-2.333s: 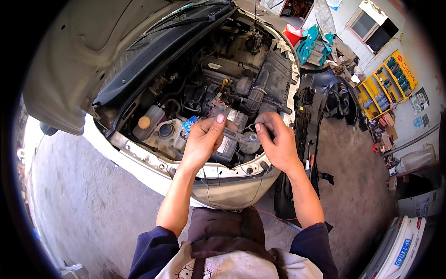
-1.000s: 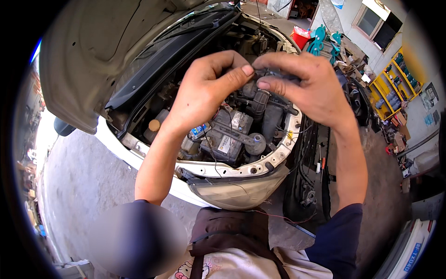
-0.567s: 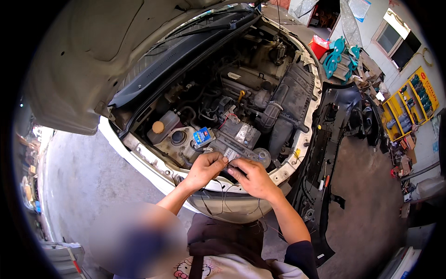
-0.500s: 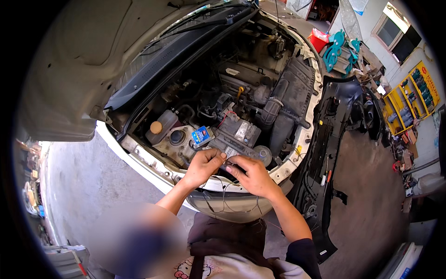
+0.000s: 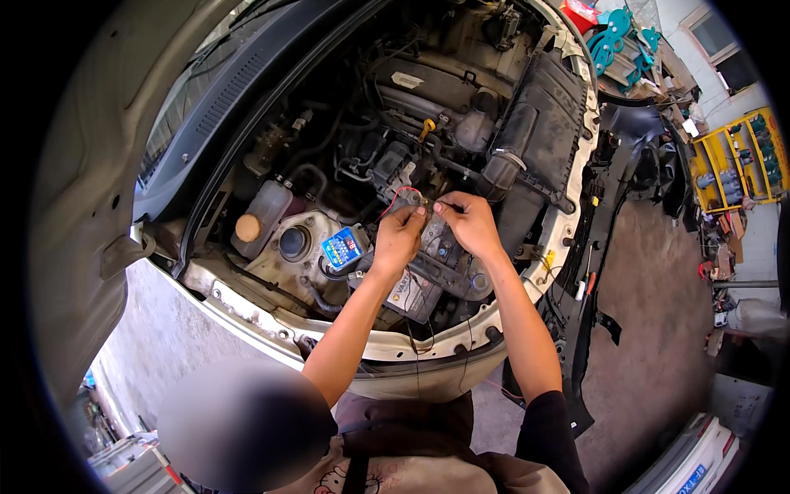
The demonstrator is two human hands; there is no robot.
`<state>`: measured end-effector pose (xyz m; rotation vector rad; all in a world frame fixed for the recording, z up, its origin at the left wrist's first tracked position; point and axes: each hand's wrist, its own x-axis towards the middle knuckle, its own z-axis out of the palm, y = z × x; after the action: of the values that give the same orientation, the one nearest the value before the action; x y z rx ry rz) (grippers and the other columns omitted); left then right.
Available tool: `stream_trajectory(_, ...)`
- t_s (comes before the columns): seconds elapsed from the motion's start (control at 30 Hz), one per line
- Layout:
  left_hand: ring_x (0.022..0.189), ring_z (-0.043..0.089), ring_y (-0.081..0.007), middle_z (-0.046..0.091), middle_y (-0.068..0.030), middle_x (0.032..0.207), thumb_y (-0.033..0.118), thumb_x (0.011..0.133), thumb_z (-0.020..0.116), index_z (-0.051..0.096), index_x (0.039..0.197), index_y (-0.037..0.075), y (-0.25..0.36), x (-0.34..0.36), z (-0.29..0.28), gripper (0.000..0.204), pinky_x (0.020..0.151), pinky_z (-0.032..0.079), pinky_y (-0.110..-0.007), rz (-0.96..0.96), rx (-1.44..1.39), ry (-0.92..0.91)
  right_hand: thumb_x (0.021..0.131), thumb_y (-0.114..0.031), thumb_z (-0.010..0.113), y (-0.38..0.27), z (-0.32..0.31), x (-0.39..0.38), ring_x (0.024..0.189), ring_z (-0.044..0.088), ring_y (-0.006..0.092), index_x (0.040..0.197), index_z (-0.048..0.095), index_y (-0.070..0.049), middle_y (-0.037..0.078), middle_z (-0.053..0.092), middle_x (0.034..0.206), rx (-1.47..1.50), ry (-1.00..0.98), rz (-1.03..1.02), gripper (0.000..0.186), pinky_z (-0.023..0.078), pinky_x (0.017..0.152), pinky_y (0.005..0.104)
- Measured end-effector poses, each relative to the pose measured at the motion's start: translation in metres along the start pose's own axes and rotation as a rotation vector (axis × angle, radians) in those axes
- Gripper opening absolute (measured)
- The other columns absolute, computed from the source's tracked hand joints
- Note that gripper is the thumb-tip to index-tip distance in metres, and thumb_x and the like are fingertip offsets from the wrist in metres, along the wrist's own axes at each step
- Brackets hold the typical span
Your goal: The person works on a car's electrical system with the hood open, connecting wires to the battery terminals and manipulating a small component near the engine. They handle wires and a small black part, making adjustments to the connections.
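Over the car battery (image 5: 415, 298), my left hand (image 5: 401, 239) and my right hand (image 5: 467, 226) are close together, thumbs and fingertips pinched. What they pinch is too small to make out. A thin red wire (image 5: 401, 192) loops up beside the left fingertips. Below the hands, thin dark wires (image 5: 417, 362) hang over the car's front edge. To the left of my left hand lies a small blue box (image 5: 342, 248), near a round black cap (image 5: 295, 242) and a reservoir with a tan cap (image 5: 248, 227).
The raised hood (image 5: 90, 165) is on the left. A black air filter housing (image 5: 543, 123) and a yellow dipstick handle (image 5: 426, 129) are farther in. A removed black bumper (image 5: 568, 329) and a red-handled screwdriver (image 5: 591, 284) lie right, with a yellow rack (image 5: 732, 165) beyond.
Both hands have moved forward and up, from the front of the battery to deeper over the engine bay. The view has shifted closer over the engine.
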<state>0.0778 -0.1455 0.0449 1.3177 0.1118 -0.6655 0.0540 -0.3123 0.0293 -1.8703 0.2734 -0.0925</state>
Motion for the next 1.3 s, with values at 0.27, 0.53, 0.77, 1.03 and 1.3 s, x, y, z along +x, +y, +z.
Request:
stream_trajectory(0.27, 0.056, 0.038, -0.0030, 0.050, 0.0063, 0.065, 0.016, 0.098, 0.063, 0.066, 0.110, -0.003, -0.028, 0.014, -0.010, 0.023, 0.049, 0.029, -0.024, 0.195, 0.140, 0.243, 0.090, -0.024, 0.069, 0.004, -0.003, 0.050, 0.089, 0.069, 0.0371, 0.103, 0.074, -0.006, 0.018, 0.073, 0.096, -0.306, -0.093, 0.031, 0.023, 0.052, 0.079, 0.0414)
stream_trajectory(0.53, 0.066, 0.038, -0.0022, 0.054, 0.0063, 0.076, 0.013, 0.097, 0.065, 0.066, 0.112, -0.001, -0.034, 0.017, -0.004, 0.021, 0.056, 0.030, -0.022, 0.233, 0.227, 0.319, 0.091, -0.022, 0.068, 0.007, -0.005, 0.058, 0.085, 0.068, 0.0309, 0.104, 0.072, -0.004, 0.017, 0.072, 0.094, -0.306, -0.165, 0.007, 0.022, 0.052, 0.077, 0.0383)
stream_trajectory(0.77, 0.063, 0.038, -0.0026, 0.054, 0.0058, 0.073, 0.012, 0.096, 0.065, 0.067, 0.113, 0.000, -0.035, 0.018, -0.001, 0.021, 0.054, 0.030, -0.023, 0.233, 0.264, 0.396, 0.093, -0.019, 0.067, 0.009, 0.002, 0.062, 0.077, 0.065, 0.0228, 0.101, 0.069, 0.002, 0.016, 0.071, 0.088, -0.258, -0.296, -0.102, 0.023, 0.050, 0.072, 0.0353)
stream_trajectory(1.03, 0.054, 0.039, -0.0065, 0.052, 0.0013, 0.061, 0.014, 0.092, 0.068, 0.069, 0.111, 0.002, -0.028, 0.020, 0.021, 0.023, 0.050, 0.033, -0.029, 0.228, 0.326, 0.588, 0.094, -0.019, 0.066, 0.020, -0.001, 0.066, 0.077, 0.064, 0.0208, 0.102, 0.068, 0.002, 0.016, 0.070, 0.087, -0.172, -0.354, -0.130, 0.022, 0.049, 0.072, 0.0347)
stream_trajectory(1.3, 0.049, 0.035, -0.0032, 0.048, 0.0063, 0.060, 0.017, 0.095, 0.068, 0.070, 0.108, 0.002, -0.033, 0.020, 0.016, 0.020, 0.046, 0.026, -0.025, 0.214, 0.189, 0.564, 0.093, -0.020, 0.066, 0.008, -0.003, 0.052, 0.071, 0.066, 0.0236, 0.099, 0.069, 0.002, 0.017, 0.069, 0.079, -0.196, -0.121, -0.094, 0.023, 0.050, 0.068, 0.0351)
